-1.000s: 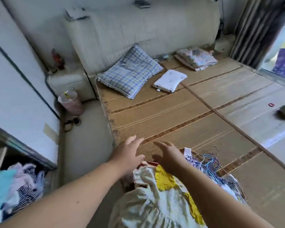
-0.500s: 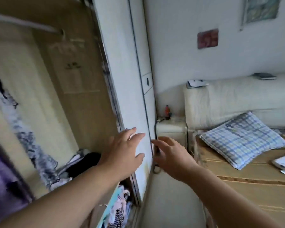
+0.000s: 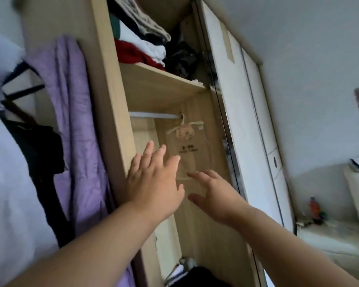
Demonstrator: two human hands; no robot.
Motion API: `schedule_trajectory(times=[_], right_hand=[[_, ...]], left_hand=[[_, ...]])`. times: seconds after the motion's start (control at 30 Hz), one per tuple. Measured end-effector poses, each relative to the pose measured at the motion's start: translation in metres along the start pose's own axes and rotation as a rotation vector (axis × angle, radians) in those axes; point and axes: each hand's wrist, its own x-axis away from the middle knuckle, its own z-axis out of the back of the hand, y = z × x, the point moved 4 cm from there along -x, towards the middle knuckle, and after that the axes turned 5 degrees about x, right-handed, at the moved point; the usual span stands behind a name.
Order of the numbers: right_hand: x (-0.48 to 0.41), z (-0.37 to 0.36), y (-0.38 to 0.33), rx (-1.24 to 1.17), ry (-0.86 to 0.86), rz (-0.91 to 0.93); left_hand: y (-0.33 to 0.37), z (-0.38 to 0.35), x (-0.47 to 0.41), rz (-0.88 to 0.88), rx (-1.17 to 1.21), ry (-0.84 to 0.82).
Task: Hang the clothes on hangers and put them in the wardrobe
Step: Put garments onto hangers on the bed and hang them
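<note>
I face the open wooden wardrobe (image 3: 110,96). Its metal rail (image 3: 153,115) runs under a shelf, and a small beige pouch on a hanger (image 3: 184,131) hangs from the rail's right end. My left hand (image 3: 153,183) is raised in front of the wardrobe's upright panel, fingers spread and holding nothing. My right hand (image 3: 214,195) is beside it, fingers relaxed and empty, in front of the hanging space. A purple garment (image 3: 71,121) and a black one (image 3: 39,154) hang in the left section.
Folded clothes (image 3: 141,38) are stacked on the upper shelf. The white sliding door (image 3: 243,129) stands to the right. A white bedside table (image 3: 330,235) with small bottles sits at the far right. Dark items lie at the wardrobe's bottom (image 3: 199,274).
My view swung from the bed and the clothes pile up to the wardrobe's rail and shelf. Both hands stayed raised, spread and empty.
</note>
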Motion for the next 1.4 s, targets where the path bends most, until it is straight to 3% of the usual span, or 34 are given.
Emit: schedule_trajectory(times=[0.2, 0.5, 0.83, 1.0, 1.4], right_hand=[[-0.089, -0.014, -0.022, -0.116, -0.038, 0.115], [-0.189, -0.059, -0.035, -0.44, -0.205, 0.215], [-0.246, -0.111, -0.072, -0.665, -0.385, 0.271], [-0.264, -0.121, -0.055, -0.576, -0.292, 0.231], [-0.312, -0.08, 0.005, -0.948, -0.138, 0.075]], left_hand=[[-0.027, 0.031, -0.038, 0.025, -0.183, 0.188], [-0.049, 0.062, -0.074, 0.27, -0.332, 0.303], [-0.042, 0.057, -0.082, 0.297, -0.604, 0.391], [-0.043, 0.056, -0.081, 0.309, -0.608, 0.413], [-0.04, 0.056, -0.079, 0.353, -0.571, 0.43]])
